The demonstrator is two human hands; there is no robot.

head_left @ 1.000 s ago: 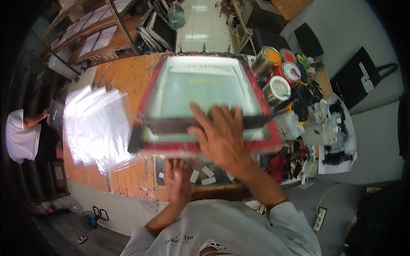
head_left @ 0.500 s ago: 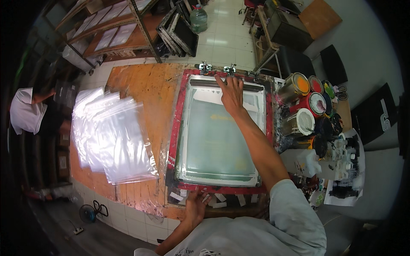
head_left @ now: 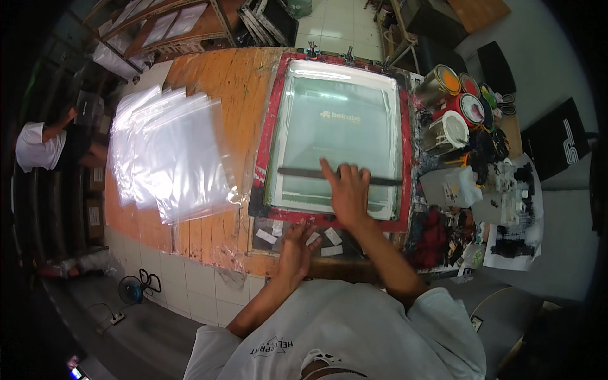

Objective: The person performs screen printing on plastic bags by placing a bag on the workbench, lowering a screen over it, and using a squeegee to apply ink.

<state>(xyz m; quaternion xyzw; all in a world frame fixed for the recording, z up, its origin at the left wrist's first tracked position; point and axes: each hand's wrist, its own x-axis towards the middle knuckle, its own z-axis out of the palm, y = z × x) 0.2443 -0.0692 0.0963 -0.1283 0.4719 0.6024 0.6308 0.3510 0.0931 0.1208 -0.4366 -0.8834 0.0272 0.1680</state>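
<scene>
A silk-screen printing frame (head_left: pixel 269 136) with a red border and pale green mesh lies on the wooden table in front of me. My right hand (head_left: pixel 350 193) grips a long dark squeegee (head_left: pixel 297 171), which spans the near half of the mesh, its forefinger stretched out ahead along the mesh. A band of white ink (head_left: pixel 316 68) lines the far side of the screen. At the near edge of the frame rests my left hand (head_left: pixel 296 250), with its fingers apart and their tips against the red border. What lies beneath the screen is hidden.
Clear zip bags (head_left: pixel 183 152) lie fanned out on the table (head_left: pixel 209 69) to the left. Paint cans (head_left: pixel 449 130) and plastic bottles (head_left: pixel 453 187) crowd the right side. Hinge clamps (head_left: pixel 348 56) hold the frame's far edge. Another person (head_left: pixel 41 145) is at the far left.
My right hand has drawn the squeegee from the far end of the screen toward me, past the middle. My left hand stays at the frame's near edge. The view has tilted down.
</scene>
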